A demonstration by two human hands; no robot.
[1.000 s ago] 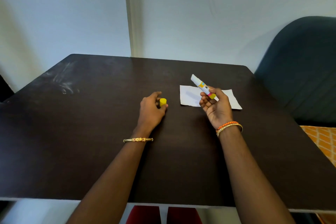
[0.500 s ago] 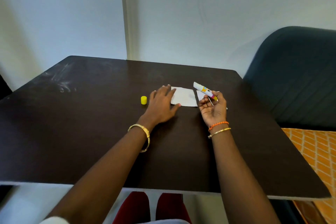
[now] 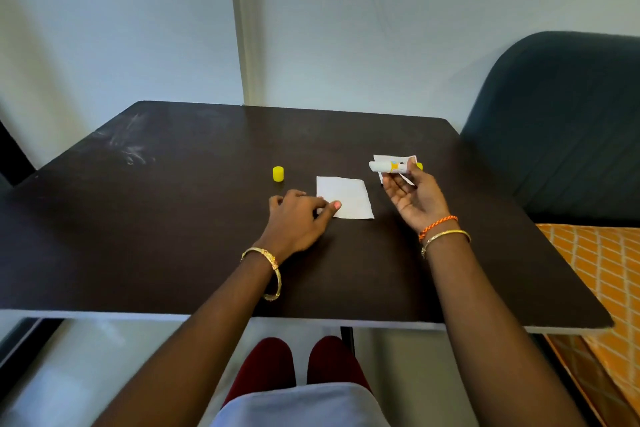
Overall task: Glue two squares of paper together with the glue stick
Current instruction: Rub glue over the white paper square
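One white paper square (image 3: 346,196) lies flat near the middle of the dark table (image 3: 173,218). My left hand (image 3: 299,218) rests on the table with its fingertips on the square's left near corner. My right hand (image 3: 414,199) is raised palm-up and holds the uncapped glue stick (image 3: 389,166) sideways, its open end pointing left. A second paper square (image 3: 388,159) lies behind the stick, mostly hidden by it and my fingers. The yellow cap (image 3: 278,173) stands upright on the table, left of the first square.
A dark blue chair back (image 3: 561,121) stands at the table's right edge. An orange patterned cloth (image 3: 602,274) lies below it. A pale wall rises behind the table. My knees show under the near edge.
My left hand left the yellow cap, reached to the papers and slid one square toward me and to the left. The right hand turned the glue stick more level.
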